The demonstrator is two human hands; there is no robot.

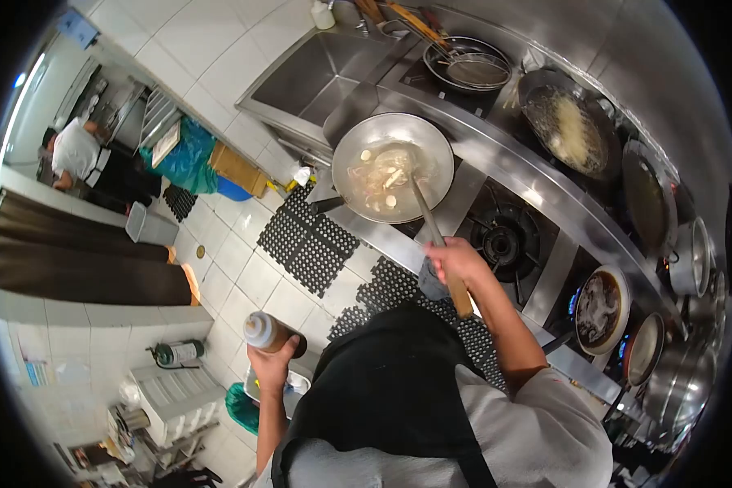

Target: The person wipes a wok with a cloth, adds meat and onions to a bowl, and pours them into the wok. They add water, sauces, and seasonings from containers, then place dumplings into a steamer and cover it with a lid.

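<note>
Head: hands (455, 262) (270, 363) fisted round ladle (425, 213), bottle (264, 329)

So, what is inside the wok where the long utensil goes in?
The wok holds pale, cloudy liquid with small white pieces floating. The utensil, held by the right hand, dips in; its head and anything beneath the liquid are hidden.

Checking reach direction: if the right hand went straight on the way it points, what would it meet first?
Probably the wok, following the ladle handle the right hand grips; depth is unclear.
</note>
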